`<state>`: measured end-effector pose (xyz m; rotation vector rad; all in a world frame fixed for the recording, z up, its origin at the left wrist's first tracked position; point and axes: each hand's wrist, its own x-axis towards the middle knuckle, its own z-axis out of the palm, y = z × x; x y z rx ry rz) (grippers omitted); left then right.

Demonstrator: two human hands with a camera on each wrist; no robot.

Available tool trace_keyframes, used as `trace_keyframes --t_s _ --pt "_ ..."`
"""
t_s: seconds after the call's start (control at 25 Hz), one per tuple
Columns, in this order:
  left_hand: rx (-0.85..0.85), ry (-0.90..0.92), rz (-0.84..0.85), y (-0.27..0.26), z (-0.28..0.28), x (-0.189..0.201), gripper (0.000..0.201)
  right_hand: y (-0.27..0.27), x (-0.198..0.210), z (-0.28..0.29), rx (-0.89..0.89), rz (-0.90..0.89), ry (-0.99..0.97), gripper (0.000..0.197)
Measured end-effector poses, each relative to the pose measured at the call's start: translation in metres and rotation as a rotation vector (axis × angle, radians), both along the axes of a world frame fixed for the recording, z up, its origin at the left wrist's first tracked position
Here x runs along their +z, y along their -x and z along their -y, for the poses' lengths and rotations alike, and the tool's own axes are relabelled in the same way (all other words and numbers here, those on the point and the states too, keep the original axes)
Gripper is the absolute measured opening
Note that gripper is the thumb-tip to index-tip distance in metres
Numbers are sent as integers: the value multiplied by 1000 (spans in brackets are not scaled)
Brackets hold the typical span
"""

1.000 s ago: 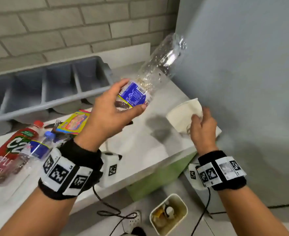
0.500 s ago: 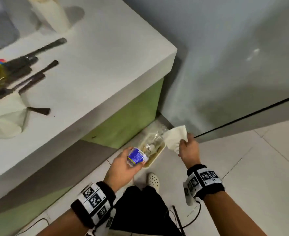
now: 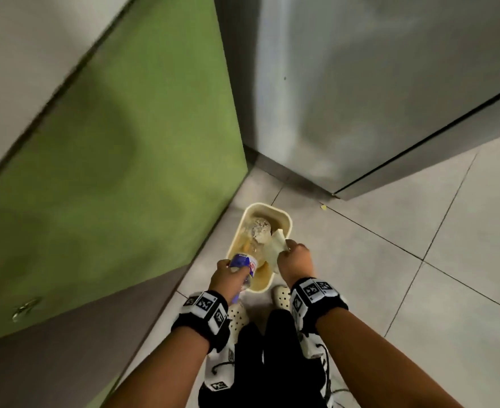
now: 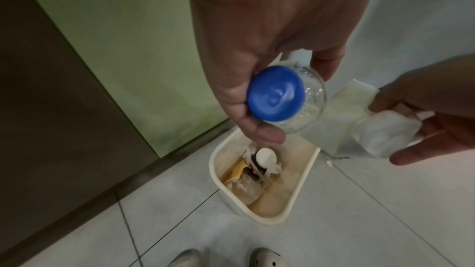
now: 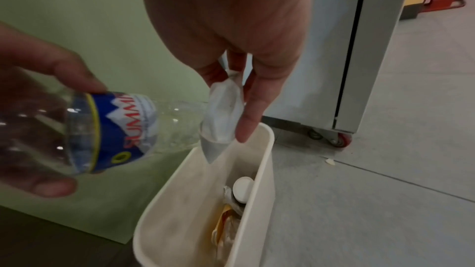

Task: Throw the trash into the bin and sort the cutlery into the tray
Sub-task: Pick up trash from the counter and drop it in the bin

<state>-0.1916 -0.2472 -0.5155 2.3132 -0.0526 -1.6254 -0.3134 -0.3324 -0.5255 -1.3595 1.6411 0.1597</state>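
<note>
Trash is held over the bin (image 3: 284, 214) in both hands. The plastic bottle (image 5: 123, 129), clear, empty-looking and capped in blue, is gripped near its label by the left hand (image 3: 228, 278), fingers (image 4: 259, 133) and thumb curled round the body, with the base pointing down toward the bin's opening. A crumpled white napkin (image 4: 372, 129) is pinched by the right hand (image 3: 295, 262) between thumb and fingertips, the remaining fingers (image 5: 250, 121) hanging straight beside it; its lower corner dips just inside the bin's rim. The bin stands on the tiled floor (image 3: 419, 275) beside a green cabinet panel (image 3: 110, 157), and other rubbish, including a white-capped bottle (image 4: 266, 157), already lies at its bottom.

The bottle is judged light and thin-walled: it will dent under a hard squeeze and may bounce or roll off the rim if let go carelessly. A hold round the labelled middle seems best, since the bare plastic looks smooth and possibly slippery. The napkin is judged almost weightless and limp; it can be taken anywhere by a pinch, but it may drift sideways when released, so a low release inside the rim is advisable. Neither item is fragile. The cutlery and the tray are not in view.
</note>
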Motion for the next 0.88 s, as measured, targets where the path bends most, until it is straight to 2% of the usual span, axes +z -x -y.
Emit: trace_keyframes --t_s 0.12,0.24,0.4,0.48,0.56,0.72,0.88 --pt "-80 -22 33 0 16 -68 48 -12 -58 5 -17 -27 -31 33" --pt "-68 -13 110 0 30 -110 49 -26 -93 12 3 -12 -35 29" --pt "-154 -8 138 -1 47 -141 48 -39 -133 23 12 -32 -104 31" --pt "-301 -25 126 2 49 -146 47 -47 -145 28 79 -62 -193 49" --pt "-443 -45 102 4 49 -137 51 -53 -147 28 135 -81 -252 67" --pt "-452 10 30 -9 43 -87 38 -44 -98 21 190 -6 -245 50" --pt "-365 93 55 -26 51 0 36 -33 -22 24 321 4 -244 43"
